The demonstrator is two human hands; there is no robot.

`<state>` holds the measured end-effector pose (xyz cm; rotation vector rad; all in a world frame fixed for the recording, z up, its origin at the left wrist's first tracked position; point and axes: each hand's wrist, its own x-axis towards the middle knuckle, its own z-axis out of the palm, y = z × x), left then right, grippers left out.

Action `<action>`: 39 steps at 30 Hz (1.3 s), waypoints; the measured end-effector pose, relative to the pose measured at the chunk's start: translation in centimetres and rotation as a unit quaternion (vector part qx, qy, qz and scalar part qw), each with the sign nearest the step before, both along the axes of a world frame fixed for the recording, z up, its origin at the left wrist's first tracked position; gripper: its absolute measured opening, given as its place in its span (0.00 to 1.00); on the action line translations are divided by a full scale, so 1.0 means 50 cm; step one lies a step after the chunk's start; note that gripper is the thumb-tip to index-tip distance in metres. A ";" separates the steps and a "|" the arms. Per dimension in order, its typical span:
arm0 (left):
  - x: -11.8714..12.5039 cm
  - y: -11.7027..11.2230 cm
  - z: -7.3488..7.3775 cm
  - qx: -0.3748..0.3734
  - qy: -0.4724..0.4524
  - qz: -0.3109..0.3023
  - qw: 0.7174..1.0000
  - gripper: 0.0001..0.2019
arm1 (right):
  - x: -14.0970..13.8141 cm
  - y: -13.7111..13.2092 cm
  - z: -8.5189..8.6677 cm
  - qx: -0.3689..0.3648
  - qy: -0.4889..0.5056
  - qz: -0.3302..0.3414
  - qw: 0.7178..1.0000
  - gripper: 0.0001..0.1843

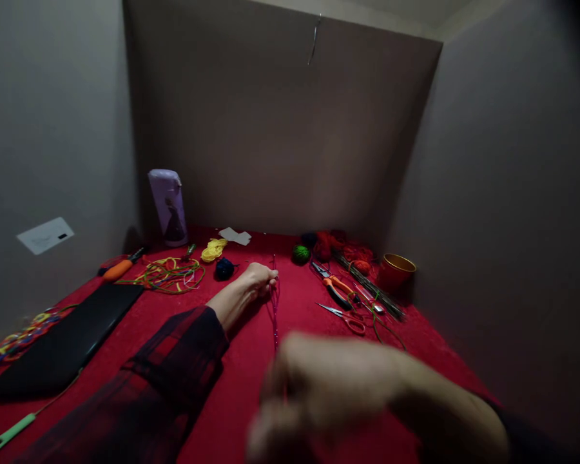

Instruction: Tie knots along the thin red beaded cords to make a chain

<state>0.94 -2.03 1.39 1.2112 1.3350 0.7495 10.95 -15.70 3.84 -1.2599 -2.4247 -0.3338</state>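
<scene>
Located beaded cord, thin and dark purple, above or on red work surface, running from left hand toward right hand. Found left hand with fingers curled in, cord pinched at thumb and fingertips. Found right hand at five o'clock from left, well apart from it, blurred and over lower end of cord; cannot tell whether gripping cord or merely passing over it. Taking left hand as clock centre, recorded green yarn ball at two, orange-handled pliers at three, and red-handled scissors between three and four, lying near pliers. Noted red cup with gold rim farther out at three. Logged black tablet-like slab between eight and nine, multicoloured cord tangle at nine, dark blue yarn ball just beside wrist between nine and ten. Entered yellow yarn at ten, with purple case standing upright beyond it.
</scene>
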 end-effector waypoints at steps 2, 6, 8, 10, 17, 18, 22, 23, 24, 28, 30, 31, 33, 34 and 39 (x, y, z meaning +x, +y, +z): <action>-0.002 -0.005 0.000 0.011 -0.001 -0.004 1.000 0.13 | 0.033 0.089 0.010 -0.083 0.118 -0.043 0.989 0.24; -0.003 -0.011 0.001 0.039 0.009 -0.019 0.999 0.13 | 0.049 0.227 -0.003 -0.422 0.421 -0.085 0.799 0.21; -0.004 -0.010 -0.001 0.054 0.023 -0.024 0.998 0.12 | 0.038 0.253 -0.025 -0.513 0.470 -0.057 0.716 0.22; -0.006 -0.006 -0.005 0.068 0.042 -0.026 0.996 0.12 | 0.027 0.259 -0.047 -0.535 0.470 -0.057 0.700 0.23; -0.015 0.002 -0.009 0.103 0.111 -0.062 0.986 0.12 | 0.035 0.257 -0.067 -0.445 0.428 -0.136 0.775 0.17; -0.015 0.003 -0.009 0.111 0.123 -0.066 0.984 0.11 | 0.037 0.259 -0.068 -0.437 0.426 -0.141 0.779 0.16; -0.020 0.007 -0.009 0.152 0.187 -0.073 0.968 0.08 | 0.039 0.262 -0.074 -0.424 0.416 -0.141 0.792 0.15; -0.023 0.008 -0.007 0.164 0.205 -0.073 0.962 0.07 | 0.039 0.262 -0.075 -0.425 0.416 -0.141 0.792 0.15; -0.027 0.009 -0.005 0.175 0.223 -0.071 0.956 0.06 | 0.038 0.261 -0.076 -0.425 0.418 -0.141 0.791 0.15; -0.042 -0.001 0.012 0.194 0.272 -0.061 0.941 0.04 | 0.034 0.253 -0.071 -0.430 0.431 -0.143 0.781 0.13; -0.043 -0.024 0.024 0.187 0.282 -0.070 0.939 0.05 | 0.034 0.249 -0.068 -0.434 0.440 -0.141 0.774 0.13; -0.041 -0.043 0.030 0.186 0.285 -0.084 0.937 0.05 | 0.034 0.248 -0.067 -0.438 0.445 -0.138 0.769 0.13; -0.033 -0.100 0.039 0.203 0.291 -0.128 0.926 0.07 | 0.038 0.248 -0.068 -0.447 0.454 -0.129 0.760 0.14; -0.028 -0.138 0.042 0.222 0.293 -0.157 0.917 0.07 | 0.040 0.248 -0.068 -0.452 0.459 -0.124 0.755 0.14; -0.022 -0.368 0.039 0.246 0.197 -0.438 0.842 0.10 | 0.047 0.255 -0.076 -0.472 0.470 -0.116 0.737 0.10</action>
